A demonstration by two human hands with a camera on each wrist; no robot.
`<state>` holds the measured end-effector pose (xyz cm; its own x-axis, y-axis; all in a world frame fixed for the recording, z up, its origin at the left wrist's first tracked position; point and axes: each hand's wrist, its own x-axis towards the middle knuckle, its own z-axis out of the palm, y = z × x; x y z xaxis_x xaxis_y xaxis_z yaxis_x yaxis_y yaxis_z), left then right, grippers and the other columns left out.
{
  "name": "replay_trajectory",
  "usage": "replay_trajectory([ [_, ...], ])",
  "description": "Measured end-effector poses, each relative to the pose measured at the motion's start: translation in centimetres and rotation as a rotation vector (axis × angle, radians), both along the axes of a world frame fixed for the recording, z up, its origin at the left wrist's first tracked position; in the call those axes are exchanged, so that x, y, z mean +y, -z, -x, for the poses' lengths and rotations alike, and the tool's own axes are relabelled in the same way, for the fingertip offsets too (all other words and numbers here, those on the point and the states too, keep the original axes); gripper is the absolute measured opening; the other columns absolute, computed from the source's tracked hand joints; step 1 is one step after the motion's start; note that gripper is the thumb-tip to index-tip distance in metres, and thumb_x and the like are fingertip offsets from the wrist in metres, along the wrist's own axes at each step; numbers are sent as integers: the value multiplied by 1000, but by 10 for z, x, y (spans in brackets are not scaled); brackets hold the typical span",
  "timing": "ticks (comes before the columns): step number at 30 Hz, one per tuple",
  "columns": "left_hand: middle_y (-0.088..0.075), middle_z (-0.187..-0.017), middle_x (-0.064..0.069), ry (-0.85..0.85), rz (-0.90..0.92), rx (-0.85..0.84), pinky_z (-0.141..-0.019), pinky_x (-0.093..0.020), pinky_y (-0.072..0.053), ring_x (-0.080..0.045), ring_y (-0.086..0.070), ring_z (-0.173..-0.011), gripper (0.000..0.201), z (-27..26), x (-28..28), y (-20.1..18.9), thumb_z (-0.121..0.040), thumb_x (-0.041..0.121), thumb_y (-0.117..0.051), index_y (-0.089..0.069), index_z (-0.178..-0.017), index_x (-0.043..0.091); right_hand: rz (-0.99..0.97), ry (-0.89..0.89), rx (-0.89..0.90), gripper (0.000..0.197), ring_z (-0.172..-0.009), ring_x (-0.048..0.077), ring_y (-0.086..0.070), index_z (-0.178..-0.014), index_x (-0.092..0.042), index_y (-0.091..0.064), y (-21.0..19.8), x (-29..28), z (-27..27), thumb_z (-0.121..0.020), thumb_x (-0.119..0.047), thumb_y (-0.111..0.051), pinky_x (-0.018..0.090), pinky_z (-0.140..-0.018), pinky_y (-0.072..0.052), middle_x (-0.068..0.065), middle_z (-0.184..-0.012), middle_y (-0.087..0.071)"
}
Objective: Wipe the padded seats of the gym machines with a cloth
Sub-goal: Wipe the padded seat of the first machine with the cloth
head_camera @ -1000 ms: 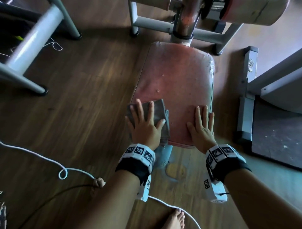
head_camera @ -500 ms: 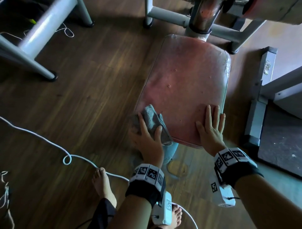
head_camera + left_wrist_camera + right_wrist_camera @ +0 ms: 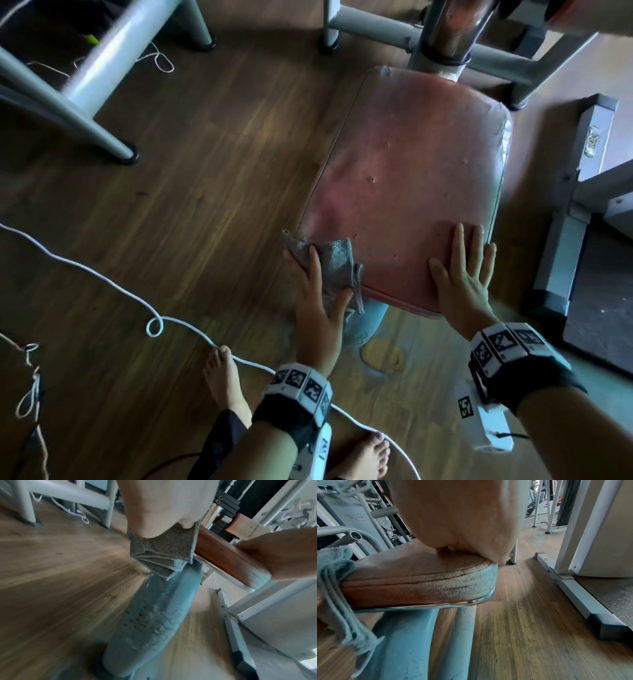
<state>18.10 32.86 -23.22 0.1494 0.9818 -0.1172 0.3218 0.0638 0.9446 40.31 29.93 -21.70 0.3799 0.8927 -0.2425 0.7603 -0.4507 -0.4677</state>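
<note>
Padded seat [image 3: 407, 192], red and worn, carried on a blue post [image 3: 150, 622] that rises from the wooden floor [image 3: 171, 205]. Reading left to right: a white cable [image 3: 102, 277] trails across the boards; the grey cloth [image 3: 334, 263] lies bunched over the seat's near-left corner, partly hanging off the edge, as the left-wrist view confirms; the left hand [image 3: 320, 305] pinches it, thumb closed against the cloth and forefinger laid along it. One second ago this hand lay flat on the cloth, further in on the near edge; it has since slid outward to the corner and gathered the fabric. To the right, the right hand [image 3: 460, 274] remains spread flat, fingers straight and close together, pressing the near-right part of the pad, apparently steadying it. Judgement: the near-edge stroke has ended at the corner, and the central and far parts of the pad are likely still to be wiped.
</note>
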Motion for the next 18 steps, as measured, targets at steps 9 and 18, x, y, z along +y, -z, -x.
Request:
replay_trajectory([
  [9,-15,-158,22,-346,16,-188,-118,-33,-24,4,-16,-144,58,-28,8,-16,-100,10,-45,-21,-152,22,57,-72,-101,68,-142,17,33,-152,-16,-3,8,-1,-5,-93,-48,-13,46,-116,18,12,-161,14],
  [18,-13,-161,-10,-474,44,37,-117,-19,-20,-8,-16,-147,64,-52,7,-8,-102,18,-42,-6,-154,9,87,83,1,73,-142,19,32,-152,-32,12,7,0,-2,-90,-56,-18,33,-113,19,-4,-158,27],
])
